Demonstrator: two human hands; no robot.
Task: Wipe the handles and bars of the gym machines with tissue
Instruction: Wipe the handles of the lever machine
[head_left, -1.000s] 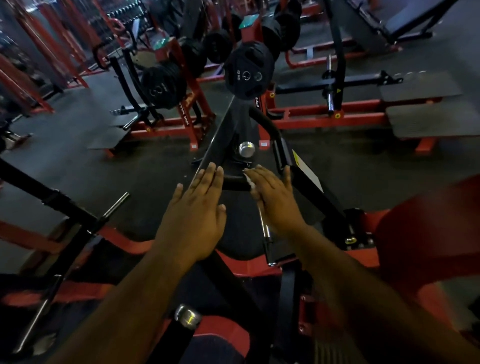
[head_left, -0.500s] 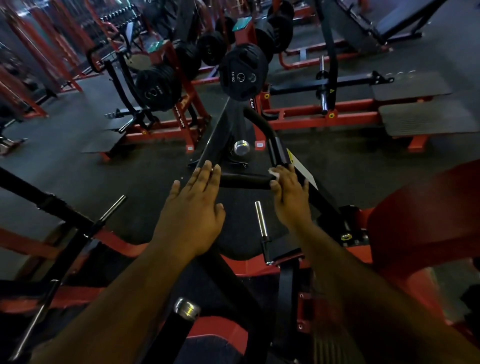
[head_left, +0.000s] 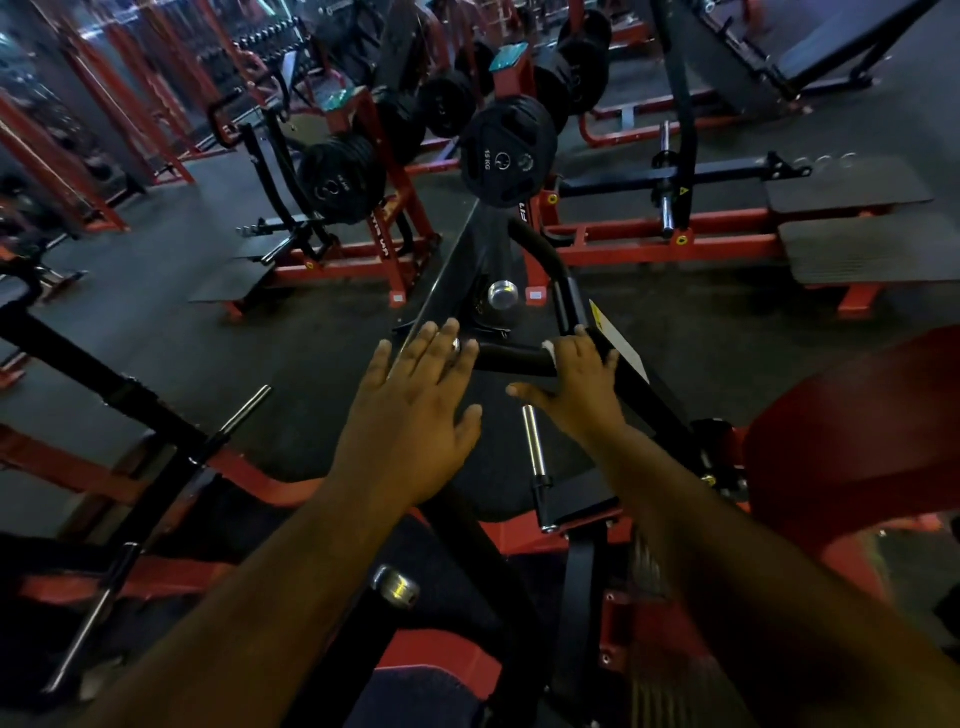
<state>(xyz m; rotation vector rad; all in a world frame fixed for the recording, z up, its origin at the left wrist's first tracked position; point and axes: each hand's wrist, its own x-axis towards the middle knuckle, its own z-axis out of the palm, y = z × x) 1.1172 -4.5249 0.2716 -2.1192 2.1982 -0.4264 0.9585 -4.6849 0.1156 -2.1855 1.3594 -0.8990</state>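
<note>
At the far left a matte black machine arm (head_left: 98, 379) slants across the view, with a thin chrome rod (head_left: 244, 410) angling away from it over the dark, grainy rubber floor (head_left: 311, 353). Behind, well beyond the hands, a stack of round black weight plates (head_left: 340, 179) hangs on a red-painted steel rack (head_left: 400, 218).

The left hand (head_left: 410, 415) reaches forward palm down, fingers straight and slightly spread, holding nothing; its fingertips lie at the left end of the black handle (head_left: 514, 359), over a small shiny bolt, though whether they press on the metal cannot be told.

The handle is a short, smooth, rounded black bar running crosswise between the 2 hands. Straight beyond it sits a polished chrome knob (head_left: 502, 294) on the black frame, and farther up a black disc marked 15 KG (head_left: 506, 150).

The right hand (head_left: 574, 387) grips the handle's right end, fingers curled over the top and thumb stretched out to the left below the bar. A scrap of white tissue (head_left: 551, 349) shows at its fingertips, pinned against the handle, crumpled and mostly hidden under the fingers. Just below the thumb a short chrome peg (head_left: 534, 441) points toward the camera. To the right of the grip a black bar (head_left: 639, 384) with a yellow and white label (head_left: 618, 340) slopes down, and past it a smooth red pad (head_left: 852, 431), blurred.
</note>
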